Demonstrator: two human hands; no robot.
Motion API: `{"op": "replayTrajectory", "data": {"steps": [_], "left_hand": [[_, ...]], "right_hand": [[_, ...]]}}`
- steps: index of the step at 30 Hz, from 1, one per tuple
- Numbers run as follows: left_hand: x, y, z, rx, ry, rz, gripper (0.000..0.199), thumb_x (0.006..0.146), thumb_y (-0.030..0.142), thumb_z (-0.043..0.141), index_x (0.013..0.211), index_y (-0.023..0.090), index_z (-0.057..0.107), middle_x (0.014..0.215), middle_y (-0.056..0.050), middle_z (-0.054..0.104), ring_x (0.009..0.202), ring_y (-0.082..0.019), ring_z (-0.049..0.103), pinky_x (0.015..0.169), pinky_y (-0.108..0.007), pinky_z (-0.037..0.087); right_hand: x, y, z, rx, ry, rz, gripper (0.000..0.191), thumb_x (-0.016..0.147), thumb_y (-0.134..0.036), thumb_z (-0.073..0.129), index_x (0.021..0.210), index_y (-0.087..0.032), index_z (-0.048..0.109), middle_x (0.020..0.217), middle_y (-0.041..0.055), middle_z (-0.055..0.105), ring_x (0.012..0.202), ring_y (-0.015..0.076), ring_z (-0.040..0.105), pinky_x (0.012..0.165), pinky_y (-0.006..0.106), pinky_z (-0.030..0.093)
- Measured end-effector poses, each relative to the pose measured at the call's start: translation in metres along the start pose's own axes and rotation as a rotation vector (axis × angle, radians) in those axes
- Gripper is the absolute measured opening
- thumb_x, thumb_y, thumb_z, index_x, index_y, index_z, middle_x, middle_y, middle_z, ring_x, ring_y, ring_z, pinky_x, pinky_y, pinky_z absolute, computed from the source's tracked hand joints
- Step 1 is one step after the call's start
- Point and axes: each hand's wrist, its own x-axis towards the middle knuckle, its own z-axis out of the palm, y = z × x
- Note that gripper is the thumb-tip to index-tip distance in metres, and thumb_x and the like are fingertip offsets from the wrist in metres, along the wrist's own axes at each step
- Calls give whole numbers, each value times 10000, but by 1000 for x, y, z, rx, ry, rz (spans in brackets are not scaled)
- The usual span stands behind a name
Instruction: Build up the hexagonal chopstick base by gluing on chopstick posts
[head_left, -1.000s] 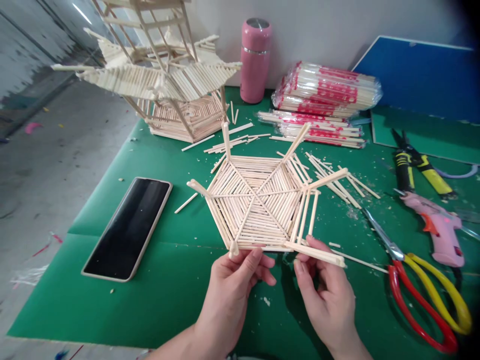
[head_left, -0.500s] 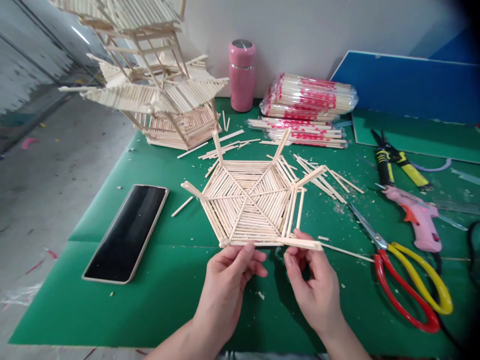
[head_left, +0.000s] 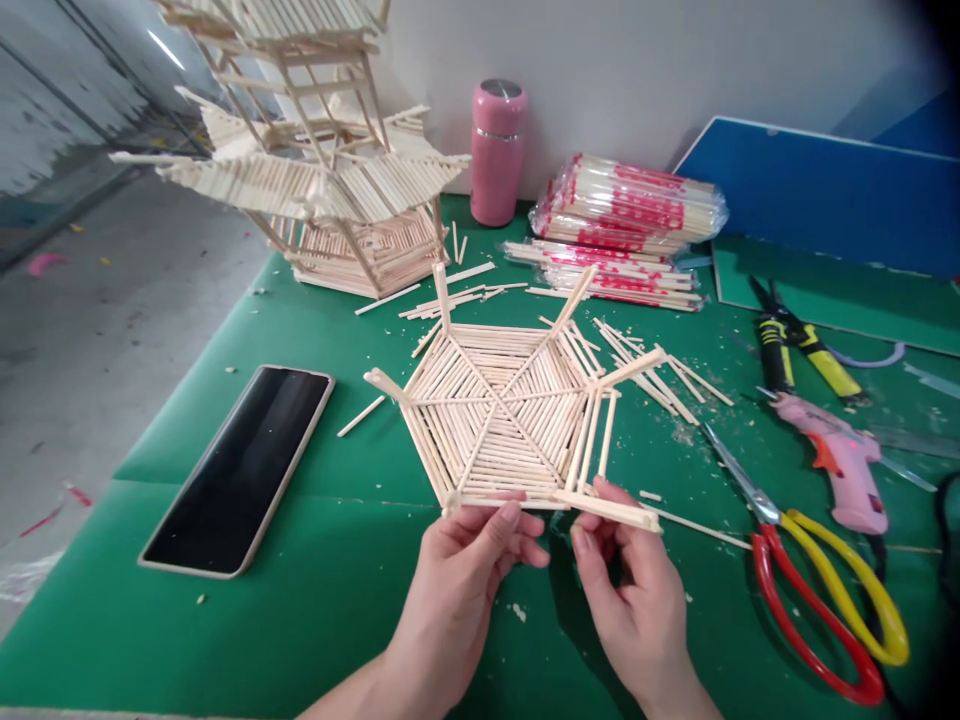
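Observation:
A hexagonal wooden-stick frame [head_left: 499,405] lies on the green table, its face filled with sticks and short posts standing out at the corners. Along its near edge, my left hand [head_left: 469,580] pinches a thin wooden stick [head_left: 480,500] between thumb and fingers. My right hand [head_left: 630,585] is closed at the near right corner, its fingers curled around a corner post [head_left: 619,510]. One fingertip shows beyond that post; the thumb lies below it. Whether a smaller piece is also between those fingers is hidden.
A multi-tier stick pavilion [head_left: 322,190] stands at back left, near a pink flask [head_left: 498,150] and packaged chopsticks [head_left: 622,205]. A phone [head_left: 240,470] lies left. On the right are scissors [head_left: 765,505], a pink glue gun [head_left: 840,460] and cutters [head_left: 795,340]. Loose sticks [head_left: 645,370] lie behind the frame.
The view has shifted slightly, so the frame and both hands appear a little lower and further right. Both hands keep nearly the same grip at the near edge.

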Motion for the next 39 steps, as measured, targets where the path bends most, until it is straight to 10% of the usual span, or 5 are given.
{"op": "replayTrajectory", "data": {"steps": [39], "left_hand": [[-3, -5, -1, 45, -59, -60, 173, 719, 272, 631, 723, 100, 646, 678, -68, 671, 565, -134, 592, 635, -272, 439]], "right_hand": [[-7, -2, 2, 62, 137, 58, 460, 805, -162, 511, 1246, -203, 386, 845, 48, 563, 703, 132, 572, 631, 262, 514]]}}
